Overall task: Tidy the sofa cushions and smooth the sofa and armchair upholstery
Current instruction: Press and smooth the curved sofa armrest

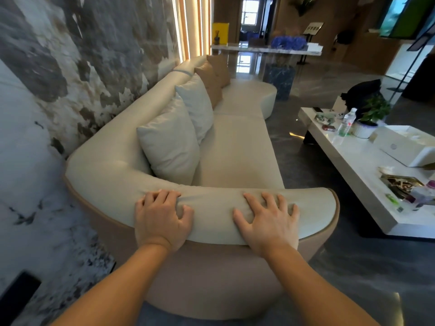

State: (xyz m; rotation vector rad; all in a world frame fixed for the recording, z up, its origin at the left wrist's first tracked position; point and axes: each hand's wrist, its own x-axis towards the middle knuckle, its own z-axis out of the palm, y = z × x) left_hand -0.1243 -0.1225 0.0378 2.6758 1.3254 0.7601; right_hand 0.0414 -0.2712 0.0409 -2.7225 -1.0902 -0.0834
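Note:
A long cream sofa (pixel 237 147) runs away from me along the marbled wall. Its near armrest (pixel 211 203) curves across the lower middle of the view. My left hand (pixel 162 220) presses on the armrest's left part, fingers curled and bunching the upholstery into small folds. Flat on the armrest's right part lies my right hand (pixel 268 222), fingers spread. Two pale grey cushions (pixel 171 147) (pixel 197 107) lean upright against the backrest. Behind them stand two tan cushions (pixel 211 83).
A white low coffee table (pixel 367 184) stands to the right with a water bottle (pixel 346 123), a potted plant (pixel 372 116), a white box (pixel 407 144) and a tray of small items. Dark polished floor separates sofa and table. A marble console stands at the far end.

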